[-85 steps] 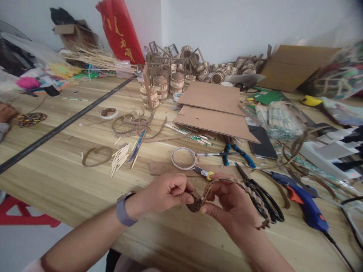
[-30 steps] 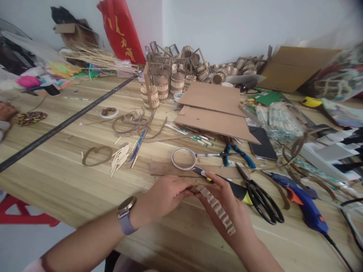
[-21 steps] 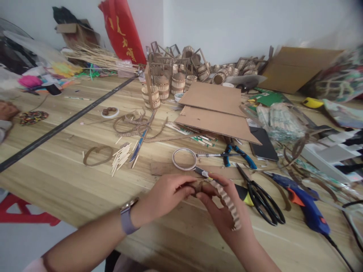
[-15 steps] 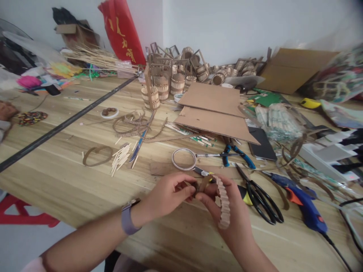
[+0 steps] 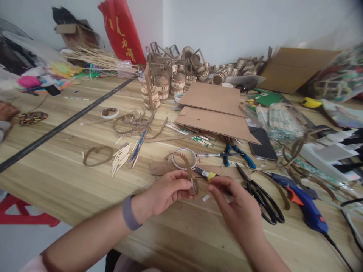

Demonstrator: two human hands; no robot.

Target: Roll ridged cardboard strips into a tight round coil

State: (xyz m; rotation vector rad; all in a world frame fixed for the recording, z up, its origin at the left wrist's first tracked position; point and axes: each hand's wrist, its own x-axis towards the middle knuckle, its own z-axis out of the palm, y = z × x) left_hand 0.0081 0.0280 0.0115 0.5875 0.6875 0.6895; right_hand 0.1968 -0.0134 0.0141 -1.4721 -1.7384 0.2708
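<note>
Between the thumb and fingers of my left hand (image 5: pixel 170 190) is a small round brown piece (image 5: pixel 194 187) with a curved brown corrugated strip (image 5: pixel 185 160) rising from it. The strip arches over a white tape ring (image 5: pixel 184 158) on the table. To the right, apart from the piece, my right hand (image 5: pixel 236 204) has its thumb and index fingertips pinched together; whatever they hold, if anything, is too small to make out. A yellow-and-black cutter (image 5: pixel 211 175) lies just beyond my right fingertips. Black scissors (image 5: pixel 262 200) lie beside that hand.
A blue glue gun (image 5: pixel 304 207) lies at the right. Cardboard sheets (image 5: pixel 212 119) and blue-handled pliers (image 5: pixel 246 158) are ahead. Short sticks (image 5: pixel 120 160) and a brown strip loop (image 5: pixel 98 156) lie left. Small stick baskets (image 5: pixel 177 83) stand at the back. Another person's hand (image 5: pixel 7 111) shows at the far left.
My right hand has let go of the corrugated strip and moved right, away from my left hand. The strip now arches forward from the piece in my left hand.
</note>
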